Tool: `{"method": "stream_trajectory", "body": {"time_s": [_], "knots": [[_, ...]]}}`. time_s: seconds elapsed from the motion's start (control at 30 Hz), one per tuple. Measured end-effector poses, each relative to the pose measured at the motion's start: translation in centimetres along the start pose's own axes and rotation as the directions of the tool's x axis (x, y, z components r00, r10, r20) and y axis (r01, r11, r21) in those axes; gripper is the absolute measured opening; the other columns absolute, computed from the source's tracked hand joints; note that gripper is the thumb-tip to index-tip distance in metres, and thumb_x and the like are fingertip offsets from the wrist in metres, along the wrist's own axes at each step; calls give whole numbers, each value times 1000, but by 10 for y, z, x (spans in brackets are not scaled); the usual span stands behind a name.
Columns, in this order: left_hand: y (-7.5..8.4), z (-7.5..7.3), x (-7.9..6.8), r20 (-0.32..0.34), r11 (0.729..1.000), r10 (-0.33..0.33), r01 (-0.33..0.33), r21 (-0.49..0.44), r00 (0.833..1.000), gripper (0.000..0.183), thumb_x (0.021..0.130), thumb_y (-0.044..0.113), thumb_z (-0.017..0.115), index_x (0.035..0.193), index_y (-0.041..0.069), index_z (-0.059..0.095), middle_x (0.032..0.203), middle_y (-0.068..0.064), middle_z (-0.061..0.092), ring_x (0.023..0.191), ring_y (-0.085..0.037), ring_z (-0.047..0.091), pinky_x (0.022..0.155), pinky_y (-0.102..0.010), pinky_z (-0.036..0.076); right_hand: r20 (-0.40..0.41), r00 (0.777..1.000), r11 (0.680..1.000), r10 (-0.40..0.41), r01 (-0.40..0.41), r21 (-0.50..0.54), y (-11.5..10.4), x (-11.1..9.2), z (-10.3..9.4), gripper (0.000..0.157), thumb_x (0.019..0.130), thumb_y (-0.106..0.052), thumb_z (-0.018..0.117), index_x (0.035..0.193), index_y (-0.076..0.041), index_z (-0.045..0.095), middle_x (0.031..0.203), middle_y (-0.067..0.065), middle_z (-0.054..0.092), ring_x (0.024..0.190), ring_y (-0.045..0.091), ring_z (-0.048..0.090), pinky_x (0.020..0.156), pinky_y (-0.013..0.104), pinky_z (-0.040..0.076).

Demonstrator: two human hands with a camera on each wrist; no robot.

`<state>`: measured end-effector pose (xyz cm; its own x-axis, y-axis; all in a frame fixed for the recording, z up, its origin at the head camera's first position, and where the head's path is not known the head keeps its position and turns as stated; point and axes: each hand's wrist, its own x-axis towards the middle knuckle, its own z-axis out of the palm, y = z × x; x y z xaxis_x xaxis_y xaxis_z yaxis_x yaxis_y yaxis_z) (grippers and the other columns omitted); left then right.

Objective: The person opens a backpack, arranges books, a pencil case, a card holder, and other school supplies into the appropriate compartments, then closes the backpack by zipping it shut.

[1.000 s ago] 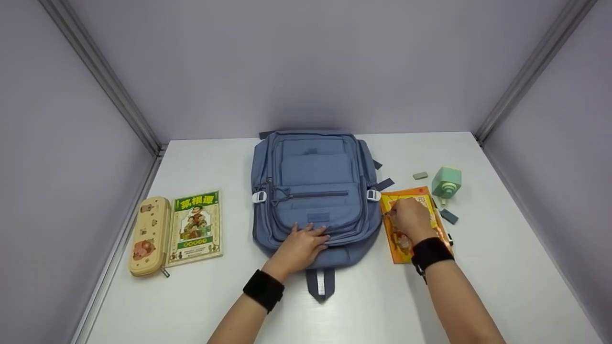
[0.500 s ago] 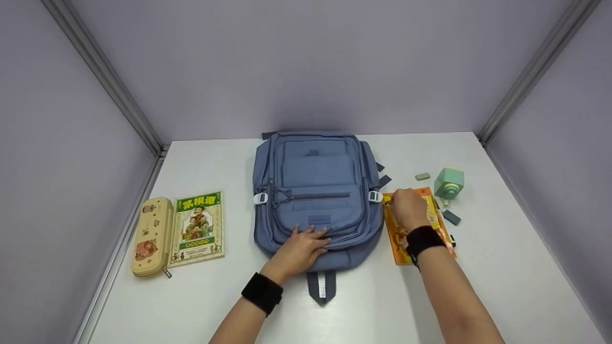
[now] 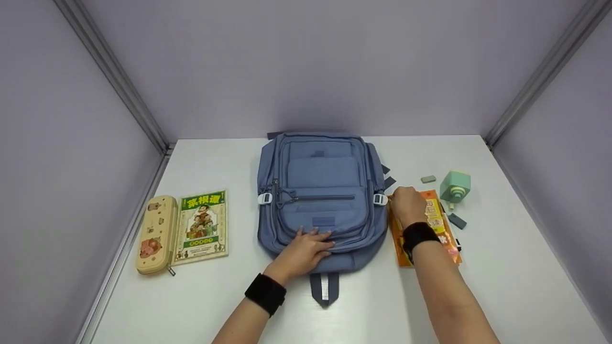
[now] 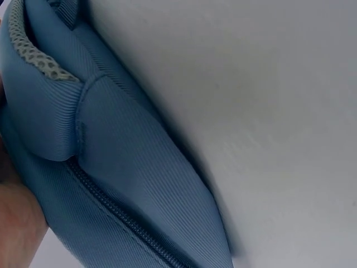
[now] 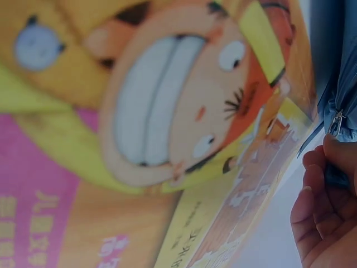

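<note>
White tabletop (image 3: 373, 306): blue backpack (image 3: 322, 172) lengthwise before me, my left hand (image 3: 303, 251) laid flat on its near end, my right hand (image 3: 408, 206) pinching the right-edge zipper pull (image 5: 337, 119).

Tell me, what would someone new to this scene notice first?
Probably the blue backpack, lying mid-table, with the left hand resting on its near end and the right hand pinching a zip pull at its side. Next, the orange book just right of it, whose grinning cartoon face fills much of the right wrist view.
</note>
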<state>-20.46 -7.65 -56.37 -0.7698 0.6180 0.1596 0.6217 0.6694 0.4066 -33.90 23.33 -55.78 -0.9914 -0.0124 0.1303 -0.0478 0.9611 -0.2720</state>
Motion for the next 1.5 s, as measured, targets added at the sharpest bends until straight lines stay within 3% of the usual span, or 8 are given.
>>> {"method": "stream_trajectory", "body": {"time_s": [0.27, 0.47, 0.7, 0.83, 1.03, 1.2, 1.33, 1.5], "knots": [[4, 0, 1, 12, 1000, 5, -5, -7, 1000, 32, 100, 28, 58, 128, 17, 67, 143, -7, 51, 133, -39, 43, 105, -68, 23, -66, 998, 1000, 5, -5, -4, 1, 0, 5, 26, 92, -14, 64, 83, 9, 72, 83, 30, 67, 72, 46, 65, 58, 58, 49], [4, 0, 3, 17, 1000, 3, -3, -7, 1000, 32, 100, 29, 58, 128, 17, 67, 143, -7, 51, 134, -38, 43, 105, -68, 24, -42, 999, 999, 35, -35, 2, -2, 1, 1, 26, 93, -12, 59, 88, 10, 71, 86, 30, 67, 75, 46, 65, 60, 57, 50], [1, -2, 8, 14, 999, -13, 12, 42, 1000, 32, 101, 30, 55, 127, 15, 68, 138, -5, 56, 130, -34, 49, 102, -65, 33, 26, 1000, 1000, -7, 7, -2, -3, -1, -10, 21, 91, -11, 61, 96, 5, 72, 92, 27, 68, 82, 43, 65, 65, 56, 51], [0, -3, 11, -32, 998, 2, 1, 66, 999, 29, 100, 27, 58, 123, 12, 69, 130, -5, 63, 123, -30, 56, 98, -62, 40, -2, 992, 992, -125, 125, -16, -9, -5, -14, 27, 91, -12, 64, 111, 6, 69, 104, 27, 65, 93, 46, 62, 76, 56, 50], [0, -5, 15, -118, 993, 8, 6, 118, 993, 20, 99, 23, 60, 110, 10, 70, 108, -3, 72, 99, -22, 68, 84, -46, 53, -29, 932, 930, -361, 362, 61, -31, -20, -16, 38, 98, -28, 62, 122, 0, 66, 121, 23, 59, 111, 43, 56, 94, 55, 43], [-2, -10, 21, -159, 986, -44, 68, 152, 986, 18, 99, 27, 60, 93, 12, 67, 85, 0, 70, 73, -20, 68, 61, -37, 53, 112, 840, 833, -531, 494, 247, -52, -43, -18, 56, 97, -54, 54, 129, -9, 65, 134, 16, 56, 125, 36, 50, 104, 51, 38], [-2, -18, 27, -216, 976, -60, 103, 194, 975, 21, 98, 28, 61, 88, 11, 65, 78, -3, 68, 66, -23, 67, 55, -38, 51, 199, 771, 783, -605, 531, 324, -61, -58, -16, 67, 90, -64, 56, 133, -13, 63, 139, 12, 54, 130, 32, 47, 107, 49, 36], [2, -29, 33, -260, 967, -47, 109, 229, 964, 22, 98, 28, 63, 86, 9, 64, 75, -5, 68, 63, -24, 66, 53, -40, 50, 187, 756, 768, -627, 561, 309, -61, -65, -11, 67, 91, -62, 58, 135, -11, 62, 141, 12, 52, 134, 32, 43, 108, 50, 34]]}}
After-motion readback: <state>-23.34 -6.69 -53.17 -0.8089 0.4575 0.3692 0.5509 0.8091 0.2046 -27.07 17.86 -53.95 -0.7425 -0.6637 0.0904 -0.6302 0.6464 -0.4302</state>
